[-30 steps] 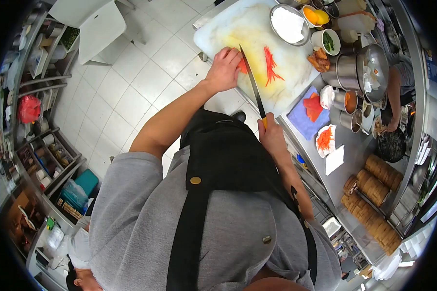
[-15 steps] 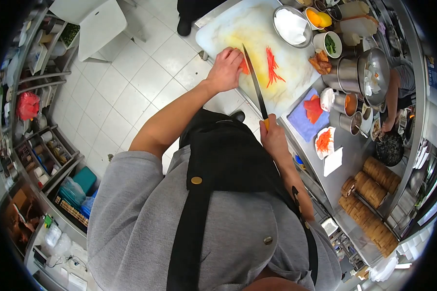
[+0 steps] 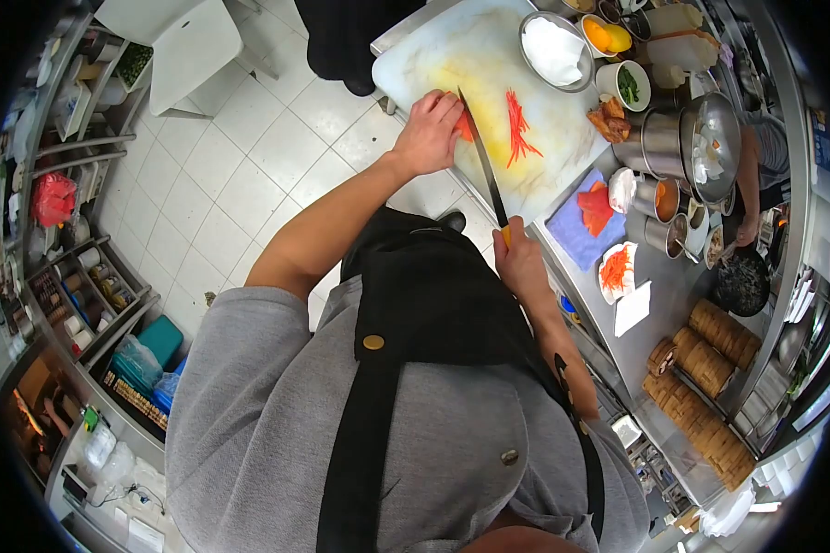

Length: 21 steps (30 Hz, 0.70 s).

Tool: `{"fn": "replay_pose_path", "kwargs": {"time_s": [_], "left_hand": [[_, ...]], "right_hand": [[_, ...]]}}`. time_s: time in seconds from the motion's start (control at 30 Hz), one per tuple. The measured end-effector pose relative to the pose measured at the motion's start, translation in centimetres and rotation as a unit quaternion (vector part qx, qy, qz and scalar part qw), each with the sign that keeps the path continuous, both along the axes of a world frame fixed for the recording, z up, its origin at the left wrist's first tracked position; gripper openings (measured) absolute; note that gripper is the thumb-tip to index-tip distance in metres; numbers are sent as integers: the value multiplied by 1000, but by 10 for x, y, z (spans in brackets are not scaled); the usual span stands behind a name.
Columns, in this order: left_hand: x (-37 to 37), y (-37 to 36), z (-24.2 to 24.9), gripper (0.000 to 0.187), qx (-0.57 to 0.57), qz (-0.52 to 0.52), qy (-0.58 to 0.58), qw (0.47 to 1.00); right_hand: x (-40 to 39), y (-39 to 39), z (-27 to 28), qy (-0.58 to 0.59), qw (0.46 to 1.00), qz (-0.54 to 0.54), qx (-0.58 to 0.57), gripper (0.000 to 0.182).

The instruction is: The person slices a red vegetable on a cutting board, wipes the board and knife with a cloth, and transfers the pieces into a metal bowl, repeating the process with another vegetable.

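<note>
My left hand [image 3: 429,132] presses an orange carrot piece [image 3: 466,128] down on the white cutting board [image 3: 489,55]. My right hand [image 3: 518,255] grips the yellow handle of a long knife [image 3: 482,159], whose blade lies against the carrot right beside my left fingers. A small pile of thin carrot strips [image 3: 518,122] lies on the board to the right of the blade.
A steel bowl of white stuff [image 3: 551,48], small bowls and steel pots [image 3: 692,138] stand beyond the board. Carrot slices rest on a blue cloth [image 3: 581,221]; a plate [image 3: 616,268] holds shreds. Bamboo steamers [image 3: 710,369] are stacked at right. Another person stands at the board's far end [image 3: 341,37].
A person in dark clothes has stepped in at the board's far end. The knife and my hands stay at the carrot, shifting only slightly.
</note>
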State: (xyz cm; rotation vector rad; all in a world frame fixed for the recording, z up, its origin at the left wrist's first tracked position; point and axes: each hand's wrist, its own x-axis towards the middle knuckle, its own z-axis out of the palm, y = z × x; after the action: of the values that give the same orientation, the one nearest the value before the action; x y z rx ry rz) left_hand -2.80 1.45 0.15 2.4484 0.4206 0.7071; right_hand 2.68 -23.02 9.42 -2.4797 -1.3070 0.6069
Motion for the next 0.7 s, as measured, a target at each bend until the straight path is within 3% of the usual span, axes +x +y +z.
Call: {"fn": "replay_pose_path", "kwargs": {"time_s": [0.13,0.27,0.43,0.57,0.7], "left_hand": [[0,1,-2,50,6,-7,5,1000],[2,-3,1,49,3,-5,5,1000],[5,-5,3,46,-21,-48,-6,999],[13,-21,3,44,-18,-57,-16,998],[12,-18,2,44,-27,-61,-22,998]], "right_hand": [[2,6,-9,5,999,-1,-48,24],[13,32,-35,40,998,-48,-24,26],[21,18,-10,34,992,-97,-72,26],[13,10,-2,17,996,-88,-6,27],[7,22,-6,22,997,-76,-21,27]]}}
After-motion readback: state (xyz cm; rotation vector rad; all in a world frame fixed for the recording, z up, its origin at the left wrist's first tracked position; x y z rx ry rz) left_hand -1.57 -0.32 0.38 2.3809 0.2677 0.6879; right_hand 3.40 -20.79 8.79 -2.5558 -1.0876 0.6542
